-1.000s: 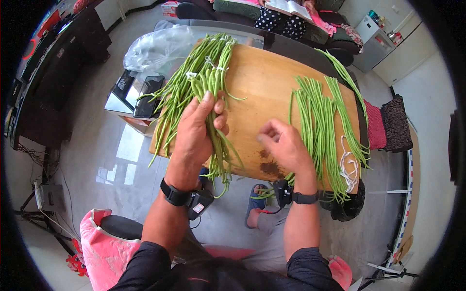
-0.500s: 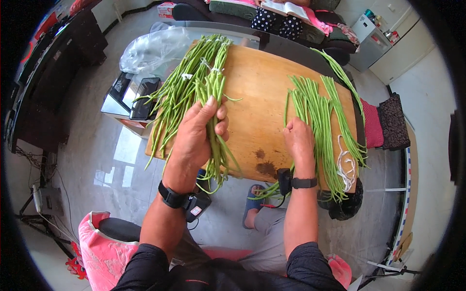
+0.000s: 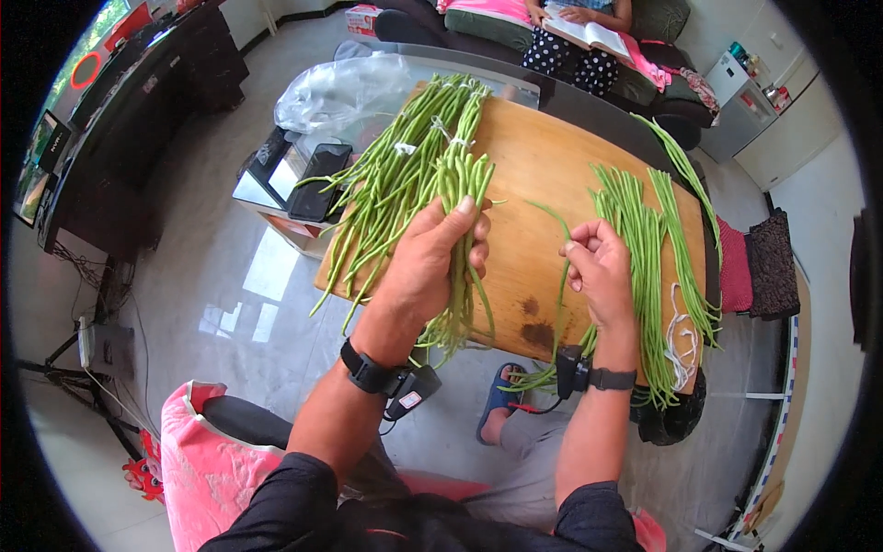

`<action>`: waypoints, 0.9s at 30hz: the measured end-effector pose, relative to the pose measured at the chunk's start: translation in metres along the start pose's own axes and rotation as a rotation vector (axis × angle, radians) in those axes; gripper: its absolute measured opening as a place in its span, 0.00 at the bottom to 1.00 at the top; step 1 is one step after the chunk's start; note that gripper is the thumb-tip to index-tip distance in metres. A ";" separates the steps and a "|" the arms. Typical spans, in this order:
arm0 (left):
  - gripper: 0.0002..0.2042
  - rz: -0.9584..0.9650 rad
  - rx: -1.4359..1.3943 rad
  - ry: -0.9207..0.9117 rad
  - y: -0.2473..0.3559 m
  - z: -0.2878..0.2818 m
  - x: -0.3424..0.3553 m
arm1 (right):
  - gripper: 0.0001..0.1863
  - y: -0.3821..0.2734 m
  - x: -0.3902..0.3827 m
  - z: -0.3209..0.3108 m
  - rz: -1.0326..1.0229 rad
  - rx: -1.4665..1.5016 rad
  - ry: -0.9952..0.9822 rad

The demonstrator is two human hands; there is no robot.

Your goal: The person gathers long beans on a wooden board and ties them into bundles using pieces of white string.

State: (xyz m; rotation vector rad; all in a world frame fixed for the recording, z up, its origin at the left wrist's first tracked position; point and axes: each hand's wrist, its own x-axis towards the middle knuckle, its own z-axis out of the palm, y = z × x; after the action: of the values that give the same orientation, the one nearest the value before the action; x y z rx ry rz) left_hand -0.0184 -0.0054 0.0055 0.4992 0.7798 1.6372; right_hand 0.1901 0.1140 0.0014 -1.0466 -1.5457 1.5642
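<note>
My left hand (image 3: 432,262) grips a bunch of long green beans (image 3: 464,175) at the left side of the wooden board (image 3: 515,143). Beside it lies a wide pile of beans (image 3: 377,212) with white ties at the top. My right hand (image 3: 596,271) pinches one thin bean (image 3: 552,212) between thumb and finger, over the board just left of a loose row of beans (image 3: 644,267). A white string (image 3: 679,350) lies on the board's right end, by that row.
A plastic bag (image 3: 340,87) and black phone (image 3: 317,189) are beside the board. A person (image 3: 598,69) with an open book sits on the sofa beyond. A desk (image 3: 156,83) stands left, a stool (image 3: 763,267) right, a pink-covered seat (image 3: 202,469) near me.
My right hand has gone from loose and empty, through closed at the bean row, to raised leftward with one bean. My left hand keeps its bunch. The camera view has shifted slightly.
</note>
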 end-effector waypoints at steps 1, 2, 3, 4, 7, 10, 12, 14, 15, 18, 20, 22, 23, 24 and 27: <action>0.12 0.002 0.000 0.000 -0.001 0.000 0.001 | 0.09 -0.006 -0.003 0.003 -0.021 0.038 -0.034; 0.12 0.008 0.014 -0.006 -0.003 0.000 0.002 | 0.09 -0.014 -0.008 0.008 -0.023 0.037 -0.035; 0.12 0.015 0.030 -0.009 -0.003 0.000 0.003 | 0.10 -0.023 -0.014 0.016 -0.048 0.101 -0.045; 0.12 0.018 0.033 -0.005 -0.004 -0.002 0.003 | 0.10 -0.030 -0.019 0.024 -0.072 0.167 -0.056; 0.11 0.016 0.039 -0.007 -0.006 0.001 0.003 | 0.11 -0.042 -0.032 0.042 -0.160 0.206 -0.041; 0.11 0.019 0.030 0.001 -0.006 0.000 0.002 | 0.10 -0.048 -0.044 0.058 -0.237 0.203 -0.035; 0.11 0.028 0.052 0.027 -0.007 0.001 0.002 | 0.11 -0.041 -0.045 0.067 -0.322 0.114 -0.046; 0.10 0.031 0.048 0.030 -0.008 0.003 0.004 | 0.12 -0.042 -0.049 0.072 -0.300 0.103 -0.064; 0.09 0.027 0.069 0.056 -0.007 0.002 0.003 | 0.13 -0.041 -0.050 0.077 -0.308 0.044 -0.100; 0.09 0.027 0.039 0.136 -0.009 -0.001 0.004 | 0.13 -0.032 -0.049 0.080 -0.268 -0.076 -0.182; 0.09 0.036 0.033 0.167 -0.008 0.001 0.005 | 0.13 -0.031 -0.052 0.082 -0.249 -0.224 -0.209; 0.09 0.023 0.010 0.209 -0.007 -0.001 0.004 | 0.13 -0.034 -0.054 0.087 -0.225 -0.235 -0.225; 0.09 0.024 0.011 0.212 -0.007 -0.002 0.004 | 0.13 -0.034 -0.054 0.089 -0.207 -0.211 -0.214; 0.09 0.032 -0.001 0.204 -0.007 -0.001 0.004 | 0.13 -0.034 -0.054 0.089 -0.191 -0.191 -0.199; 0.10 0.039 -0.027 0.187 -0.008 0.000 0.004 | 0.13 -0.033 -0.054 0.091 -0.166 -0.175 -0.178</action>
State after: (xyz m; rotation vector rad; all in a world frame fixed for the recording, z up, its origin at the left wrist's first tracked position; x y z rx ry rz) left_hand -0.0143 -0.0007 -0.0007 0.3470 0.8886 1.7463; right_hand 0.1302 0.0275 0.0354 -0.8640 -1.8689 1.4598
